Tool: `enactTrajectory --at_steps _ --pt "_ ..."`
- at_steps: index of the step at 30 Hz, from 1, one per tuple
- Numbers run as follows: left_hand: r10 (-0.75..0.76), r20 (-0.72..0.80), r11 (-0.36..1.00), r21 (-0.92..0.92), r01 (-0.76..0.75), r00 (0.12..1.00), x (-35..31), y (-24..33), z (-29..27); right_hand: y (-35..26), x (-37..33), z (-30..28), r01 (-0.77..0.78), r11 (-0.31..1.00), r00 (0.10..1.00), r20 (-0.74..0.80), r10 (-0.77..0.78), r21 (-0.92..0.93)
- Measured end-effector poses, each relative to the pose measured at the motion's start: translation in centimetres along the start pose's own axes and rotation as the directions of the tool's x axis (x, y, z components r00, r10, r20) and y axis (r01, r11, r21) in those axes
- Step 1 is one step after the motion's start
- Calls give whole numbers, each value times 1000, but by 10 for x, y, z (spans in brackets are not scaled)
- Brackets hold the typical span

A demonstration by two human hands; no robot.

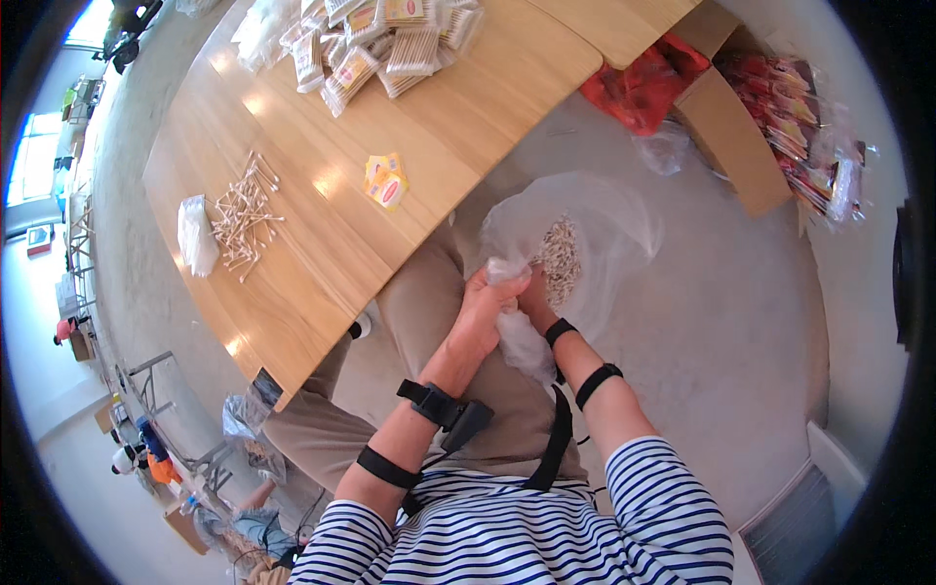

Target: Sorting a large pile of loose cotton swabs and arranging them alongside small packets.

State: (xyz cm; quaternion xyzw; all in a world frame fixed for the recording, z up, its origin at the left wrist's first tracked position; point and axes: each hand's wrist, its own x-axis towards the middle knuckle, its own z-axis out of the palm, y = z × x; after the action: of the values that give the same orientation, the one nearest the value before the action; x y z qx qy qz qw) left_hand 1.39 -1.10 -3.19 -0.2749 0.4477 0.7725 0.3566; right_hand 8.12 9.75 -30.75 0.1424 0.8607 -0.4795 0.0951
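A big clear plastic bag (624,219) hangs beside my right leg, to the right of the table. Many loose cotton swabs (561,258) lie inside it. My left hand (485,302) is closed on the bag's bunched rim. Close against it, my right hand (535,297) reaches into the bag's mouth beside the swabs; its fingers are mostly hidden, so whether they hold any cannot be made out. On the wooden table, a loose heap of cotton swabs (244,216) lies next to a small clear plastic bag (197,236). Several yellow-orange printed cards (386,181) lie nearer to me.
Packed bags of cotton swabs (390,44) are piled at the table's far side. The wooden table (322,253) has its edge just left of my hands. At the right stands an open cardboard box (736,136) with red packages (780,107) and a red bag (648,83).
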Motion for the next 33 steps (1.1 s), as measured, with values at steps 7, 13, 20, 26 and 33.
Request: enactTrajectory --at_steps 7,13,20,26,33 --pt "34 -76 998 -57 -38 997 -7 10 2 -70 18 -48 -208 948 959 139 246 -242" --pt "19 -60 998 -63 -23 998 -6 9 9 -47 6 -44 -29 933 997 54 51 -358" --pt "35 -88 996 -78 -42 996 -9 14 8 -88 19 -61 -256 956 952 137 275 -140" --pt "20 -133 994 -104 -34 991 -5 16 13 -103 14 -103 -345 916 913 150 378 -207" --pt "44 -69 987 -154 -54 997 5 17 8 -113 -13 -134 -145 989 989 -3 145 -29"
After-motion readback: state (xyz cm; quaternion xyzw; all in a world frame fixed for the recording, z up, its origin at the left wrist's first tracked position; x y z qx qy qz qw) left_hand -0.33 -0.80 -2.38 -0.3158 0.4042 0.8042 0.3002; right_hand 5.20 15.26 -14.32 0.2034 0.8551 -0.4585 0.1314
